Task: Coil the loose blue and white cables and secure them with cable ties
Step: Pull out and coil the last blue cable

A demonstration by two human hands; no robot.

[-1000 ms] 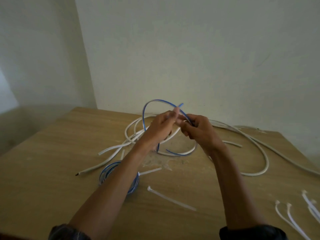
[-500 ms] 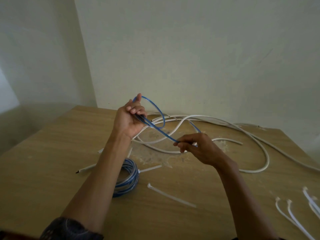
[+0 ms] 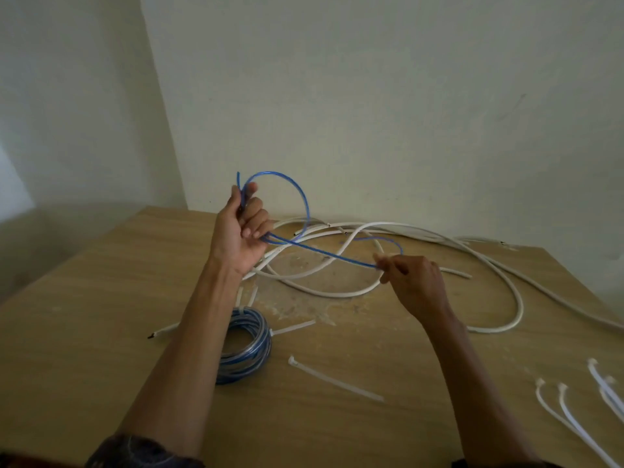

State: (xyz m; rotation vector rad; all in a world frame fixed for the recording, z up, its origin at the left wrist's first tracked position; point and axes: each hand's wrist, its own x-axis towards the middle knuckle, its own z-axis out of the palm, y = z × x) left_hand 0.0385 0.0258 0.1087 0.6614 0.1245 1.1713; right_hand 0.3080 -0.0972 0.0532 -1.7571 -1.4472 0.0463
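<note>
My left hand [image 3: 241,228] is raised above the table and grips a thin blue cable [image 3: 305,204], which arcs in a loop above and to the right of the fist. From the fist the blue cable runs down to the right, where my right hand [image 3: 410,282] pinches it just above the table. Loose white cables [image 3: 337,293] sprawl on the wooden table [image 3: 84,332] behind and under both hands. A finished blue coil [image 3: 246,344] bound with white ties lies beside my left forearm.
One loose white cable tie [image 3: 334,378] lies in front of the coil. Several more cable ties [image 3: 574,410] lie at the table's right front. A white wall rises right behind the table's far edge.
My hands, joined at the table's middle a second ago, have parted: the left rose leftward with a blue loop, the right slid right along the cable. The loop has grown.
</note>
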